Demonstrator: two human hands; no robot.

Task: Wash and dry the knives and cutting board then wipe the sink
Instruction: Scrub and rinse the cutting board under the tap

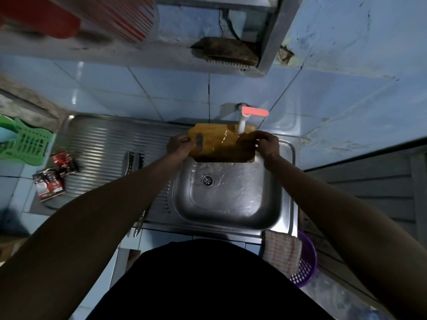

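A wooden cutting board point(219, 144) is held tilted over the far side of the steel sink basin point(231, 204), under the white tap point(242, 122) with its red lever. Water runs down the board's right half. My left hand point(179, 146) grips the board's left end by the handle slot. My right hand point(268, 144) grips its right edge. Knives point(134, 159) lie on the ribbed drainboard just left of the basin. Another utensil point(139, 224) lies at the sink's front edge, partly hidden by my left forearm.
Red sachets point(54, 176) lie on the drainboard's left part, a green basket point(25, 144) beyond them. A checked cloth point(282, 250) hangs at the sink's front right corner above a purple basket point(305, 266). A scrub brush point(226, 51) sits on the ledge above.
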